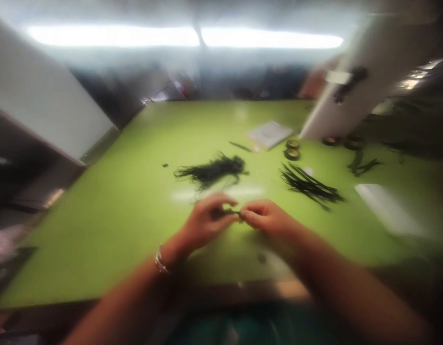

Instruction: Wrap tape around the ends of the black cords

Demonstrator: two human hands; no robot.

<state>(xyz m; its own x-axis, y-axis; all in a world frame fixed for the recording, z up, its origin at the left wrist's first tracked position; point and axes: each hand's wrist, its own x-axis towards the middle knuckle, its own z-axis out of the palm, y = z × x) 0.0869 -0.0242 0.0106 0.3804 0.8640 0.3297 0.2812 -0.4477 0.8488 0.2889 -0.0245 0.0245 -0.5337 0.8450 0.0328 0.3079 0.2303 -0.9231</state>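
Observation:
Close to the front of the green table, my left hand (207, 219) and my right hand (267, 214) meet over a short, thin dark strip (232, 212). My right thumb and fingers pinch its right end. The left end runs into my curled left hand, whose fingers are bent around it; part of the strip is hidden there. Just beyond my hands lies a tangled bundle of thin black strands (217, 170), with curled loose ends pointing left. A row of straight black strips (309, 186) lies to the right of it. Blur hides what kind of strip I hold.
Rolls of black tape (292, 149) sit near a white pad (270, 134) and a dark pen-like stick (240, 145). More dark strips (365, 165) and a pale flat piece (385, 208) are on the right. A white upright panel (351, 86) rises at the back right.

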